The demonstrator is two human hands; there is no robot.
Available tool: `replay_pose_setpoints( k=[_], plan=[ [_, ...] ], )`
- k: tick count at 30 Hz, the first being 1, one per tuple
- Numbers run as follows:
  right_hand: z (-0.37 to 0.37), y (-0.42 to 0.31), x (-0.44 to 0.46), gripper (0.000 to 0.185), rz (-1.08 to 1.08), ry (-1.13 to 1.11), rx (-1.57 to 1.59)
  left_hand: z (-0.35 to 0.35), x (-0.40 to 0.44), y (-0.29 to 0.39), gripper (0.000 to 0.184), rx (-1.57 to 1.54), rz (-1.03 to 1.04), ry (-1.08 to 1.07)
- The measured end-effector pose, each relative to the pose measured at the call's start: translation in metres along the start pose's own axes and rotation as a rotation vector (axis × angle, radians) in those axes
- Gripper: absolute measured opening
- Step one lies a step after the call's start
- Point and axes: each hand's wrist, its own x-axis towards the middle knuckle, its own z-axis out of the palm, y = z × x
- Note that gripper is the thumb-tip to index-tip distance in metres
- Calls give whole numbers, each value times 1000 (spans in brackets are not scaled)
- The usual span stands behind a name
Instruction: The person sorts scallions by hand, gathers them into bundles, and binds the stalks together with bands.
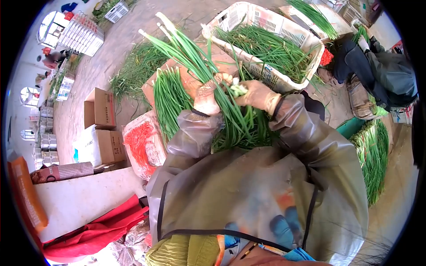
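Observation:
My left hand (209, 96), in a pale work glove, is closed around a bunch of garlic chives (188, 51). Their white ends point up and away from me, and the green leaves hang down toward my lap. My right hand (259, 96), also gloved, is beside it with fingers pinched together on the pale ends of some chives (238, 90). Left of my left hand, a pile of chives (171, 99) lies on a board (148, 91). More loose leaves are in my lap below both hands.
A white plastic crate (317, 57) of chives stands ahead to the right. Red ties (141, 144) lie on a sack at my left, near cardboard boxes (100, 108). A co-worker (386, 71) sits at right, near stacked chives (372, 159). Loose greens (137, 66) cover the floor ahead.

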Motion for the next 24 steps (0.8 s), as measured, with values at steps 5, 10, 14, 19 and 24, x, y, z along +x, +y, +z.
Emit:
replay_pose_setpoints(
  k=[5, 10, 14, 19, 24],
  plan=[
    [-36, 77, 6, 38, 207, 195, -3, -16, 2, 30, 21, -171, -21, -54],
    [-103, 55, -33, 29, 31, 518, 972, -5, -19, 70, 27, 495, -149, -22],
    [-118, 28, -35, 29, -182, 352, 943, -16, -37, 55, 34, 697, -189, -71],
    [-75, -5, -2, 34, -5, 228, 782, -19, -56, 26, 32, 602, -254, -62],
    [-42, 15, 28, 29, -42, 269, 607, -28, -86, 8, 35, 507, -280, 84]
  ],
)
